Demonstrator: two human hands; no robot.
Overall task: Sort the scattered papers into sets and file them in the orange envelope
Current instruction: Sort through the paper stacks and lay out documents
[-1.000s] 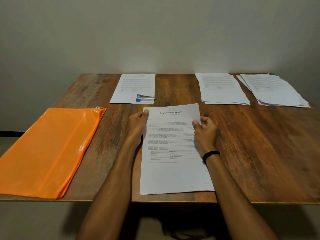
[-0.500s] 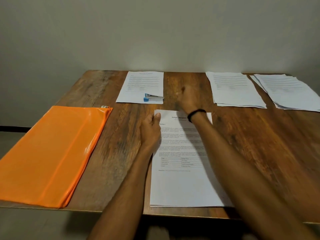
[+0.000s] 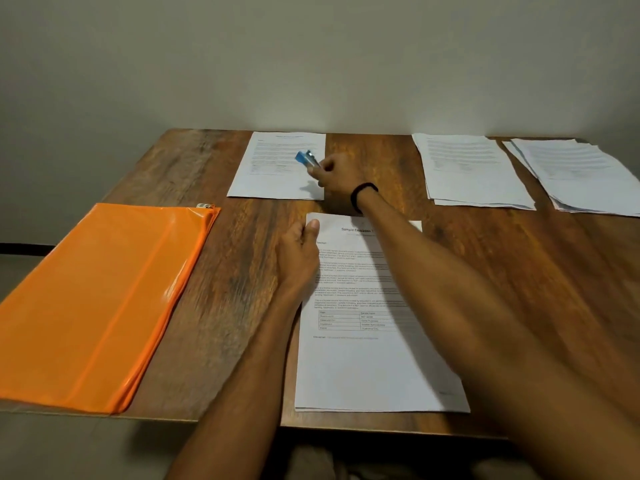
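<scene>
Our right hand (image 3: 337, 174) grips the stapler (image 3: 306, 158) above the far pile (image 3: 273, 178); our left hand (image 3: 299, 252) pinches the near set (image 3: 367, 368) at its corner. Sorting looks done; stapling and filing remain, we judge, as the envelope (image 3: 93, 299) lies flat, apart at left.

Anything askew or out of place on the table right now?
The rightmost pile of papers is fanned out, its edges not squared; the pile beside it is slightly offset too. Nothing looks spilled or torn. The right hand holds the stapler.
</scene>
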